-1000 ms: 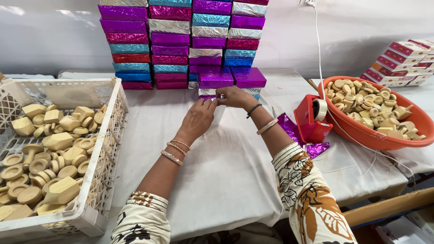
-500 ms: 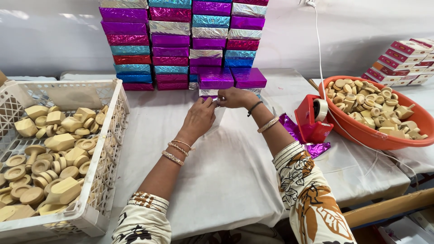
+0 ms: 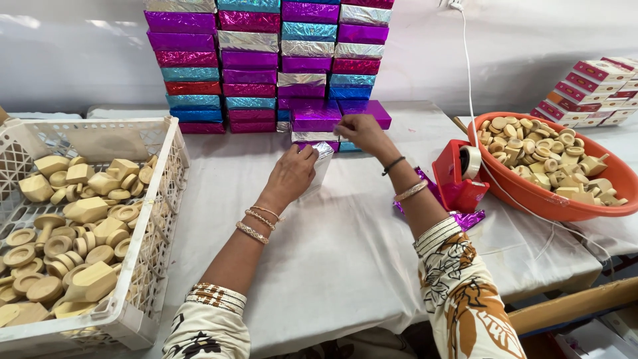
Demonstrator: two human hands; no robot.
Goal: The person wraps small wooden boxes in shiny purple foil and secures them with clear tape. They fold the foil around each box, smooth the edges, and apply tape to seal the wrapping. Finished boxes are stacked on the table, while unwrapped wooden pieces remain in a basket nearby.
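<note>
head view: the left hand (image 3: 292, 174) presses a silver-wrapped box (image 3: 319, 166) on the white surface (image 3: 345, 246), fingers closed around it. the right hand (image 3: 362, 133) pinches the box's foil edge near the stacked foil boxes (image 3: 266, 60), fingers together.

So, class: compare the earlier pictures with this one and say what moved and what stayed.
Little moved. The left hand keeps pressing the silver-wrapped box on the table; the right hand has drawn back slightly from the purple box, fingers pinched together. The stack of foil boxes, white crate, red tape dispenser and orange bowl stayed put.
</note>
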